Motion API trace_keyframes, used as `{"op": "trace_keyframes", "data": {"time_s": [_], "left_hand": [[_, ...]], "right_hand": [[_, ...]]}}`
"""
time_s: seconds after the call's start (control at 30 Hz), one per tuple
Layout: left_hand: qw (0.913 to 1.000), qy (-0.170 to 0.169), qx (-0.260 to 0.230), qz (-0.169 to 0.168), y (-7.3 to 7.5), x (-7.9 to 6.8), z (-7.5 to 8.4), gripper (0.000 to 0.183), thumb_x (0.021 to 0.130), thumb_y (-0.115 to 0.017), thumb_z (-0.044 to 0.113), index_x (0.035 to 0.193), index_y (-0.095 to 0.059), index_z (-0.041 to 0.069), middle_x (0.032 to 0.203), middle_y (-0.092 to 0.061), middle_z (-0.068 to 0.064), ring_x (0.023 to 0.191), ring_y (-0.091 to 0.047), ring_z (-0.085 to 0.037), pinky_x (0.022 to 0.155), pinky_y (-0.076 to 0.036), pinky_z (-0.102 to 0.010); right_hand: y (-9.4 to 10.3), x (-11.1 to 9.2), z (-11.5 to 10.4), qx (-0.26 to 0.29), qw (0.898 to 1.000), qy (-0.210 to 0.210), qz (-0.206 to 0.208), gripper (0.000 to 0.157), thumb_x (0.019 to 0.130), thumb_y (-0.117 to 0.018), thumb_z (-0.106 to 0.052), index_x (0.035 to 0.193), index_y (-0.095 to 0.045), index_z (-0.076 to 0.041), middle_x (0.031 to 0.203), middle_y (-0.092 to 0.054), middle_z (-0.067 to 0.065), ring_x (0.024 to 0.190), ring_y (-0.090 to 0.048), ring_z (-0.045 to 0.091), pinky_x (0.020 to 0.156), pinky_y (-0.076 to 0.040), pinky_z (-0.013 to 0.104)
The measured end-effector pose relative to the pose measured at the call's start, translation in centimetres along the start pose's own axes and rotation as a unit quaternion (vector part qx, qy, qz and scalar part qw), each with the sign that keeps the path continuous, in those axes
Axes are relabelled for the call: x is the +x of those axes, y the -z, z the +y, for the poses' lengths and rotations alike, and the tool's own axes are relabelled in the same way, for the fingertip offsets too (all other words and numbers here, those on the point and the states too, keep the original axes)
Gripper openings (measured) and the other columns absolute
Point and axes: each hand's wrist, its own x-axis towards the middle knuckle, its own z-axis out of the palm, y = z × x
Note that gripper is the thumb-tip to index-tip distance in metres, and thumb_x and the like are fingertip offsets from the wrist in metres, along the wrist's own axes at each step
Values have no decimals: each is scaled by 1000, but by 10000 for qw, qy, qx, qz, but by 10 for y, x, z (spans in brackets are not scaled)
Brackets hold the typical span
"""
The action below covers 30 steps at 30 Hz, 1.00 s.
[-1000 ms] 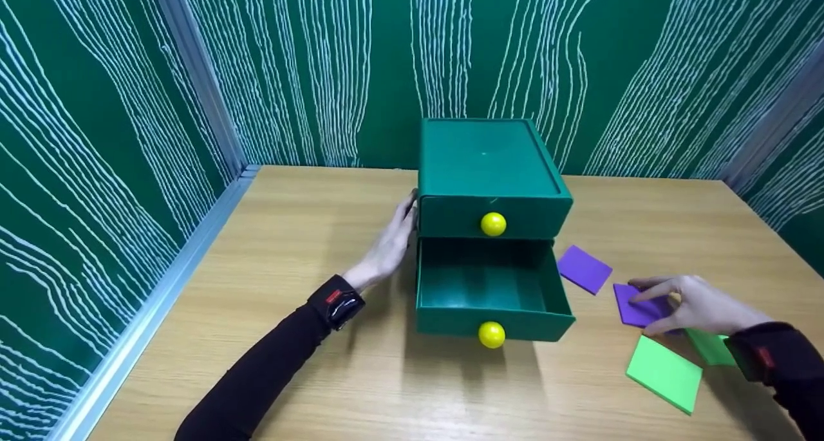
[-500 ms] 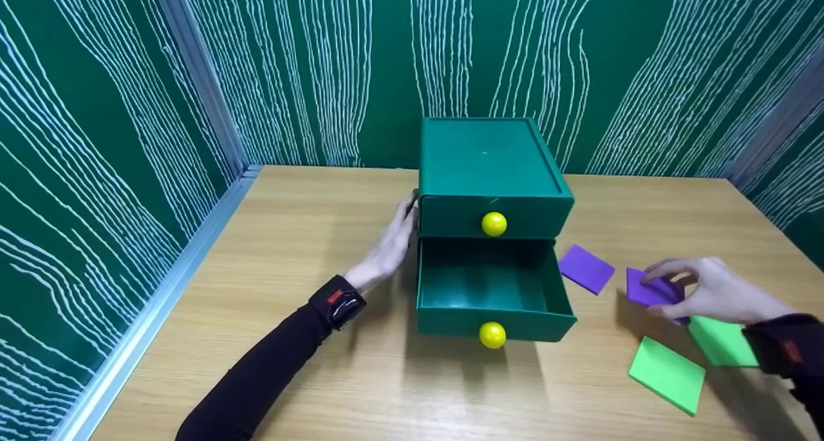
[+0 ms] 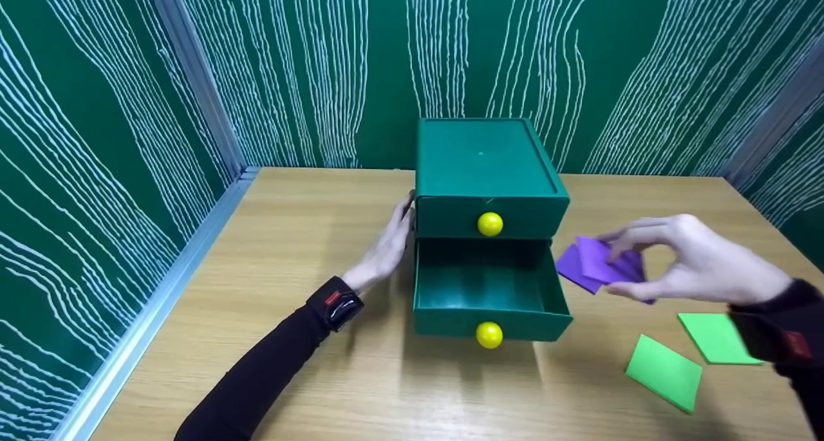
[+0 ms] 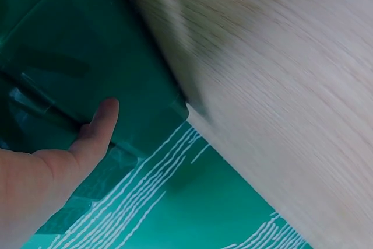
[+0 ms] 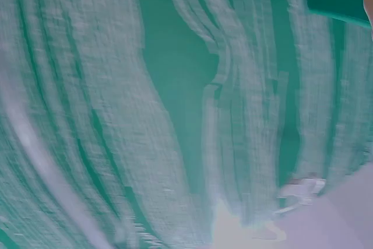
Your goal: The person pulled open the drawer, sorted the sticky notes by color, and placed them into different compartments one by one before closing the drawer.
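Two bare hands are at work over one wooden table (image 3: 309, 235). The right hand (image 3: 695, 261) pinches one purple square (image 3: 593, 261) between thumb and fingers, the square tilted and raised over the table to the right of the drawer unit (image 3: 489, 158). Its far edge overlaps, in the head view, a second purple square (image 3: 571, 266), which lies on the table just beside the unit's open drawer; that makes two purple squares in all. Two green squares lie flat nearer the person: the nearer green square (image 3: 664, 372) and, to its right, the farther green square (image 3: 714, 338), the two apart but close together, the second partly behind the right wrist.

The left hand (image 3: 386, 248) rests against the unit's left side with its fingers extended rather than curled; the left wrist view shows its thumb (image 4: 102, 126) laid along the green side wall.

The unit, one in number, has two drawers and two round yellow knobs. The upper drawer (image 3: 450, 217) is pushed in, with the upper knob (image 3: 490, 224) on its front; the lower drawer (image 3: 450, 323) is pulled out and bears the lower knob (image 3: 489, 335). Two black wristbands, left (image 3: 335, 302) and right (image 3: 750, 338), circle the wrists over two dark sleeves. Green walls (image 3: 386, 74) with pale wavy lines surround the table, and two metal posts stand at the corners
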Motion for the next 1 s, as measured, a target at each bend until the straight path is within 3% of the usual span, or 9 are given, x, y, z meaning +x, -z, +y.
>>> {"op": "trace_keyframes", "data": {"time_s": [0.17, 0.33, 0.43, 0.67, 1.0], "left_hand": [[9998, 166, 2, 53, 0, 2, -1, 59, 110, -20, 32, 160, -7, 5, 169, -10, -15, 156, -13, -32, 127, -16, -48], [9997, 234, 50, 36, -1, 1, -3, 58, 110, -19, 33, 161, -8, 8, 169, -11, -14, 156, -14, -32, 127, -17, -48], [9998, 199, 65, 12, 0, 1, -2, 57, 110, -18, 33, 161, -9, 9, 169, -11, -14, 156, -14, -31, 127, -17, -48], [9999, 109, 27, 9, 1, 1, 0, 56, 110, -20, 29, 161, -10, 9, 168, -13, -15, 155, -17, -33, 126, -19, -50], [9998, 179, 16, 27, 0, 3, -5, 56, 110, -19, 30, 161, -9, 10, 169, -11, -12, 156, -14, -31, 127, -17, -50]], "right_hand": [[-13, 32, -24, 48, 9991, 42, -412, 34, 68, -91, -20, 75, -61, -33, 104, -75, -1, 92, -69, 10, 78, -51, 8], [-33, 53, -36, 159, 9966, -106, -805, 32, 77, -87, -30, 68, -56, -29, 110, -74, 3, 95, -69, 14, 67, -54, 19], [-45, 61, -39, 174, 9951, -173, -961, 38, 80, -84, -34, 63, -51, -25, 112, -74, 7, 98, -68, 18, 64, -53, 20], [-61, 74, -43, -87, 9926, -270, -1182, 46, 84, -79, -41, 60, -46, -20, 116, -73, 15, 110, -67, 27, 66, -52, 20], [-79, 80, -40, -486, 9896, -206, -1338, 37, 85, -79, -41, 64, -57, -20, 98, -76, 10, 110, -69, 29, 76, -61, 33]]}}
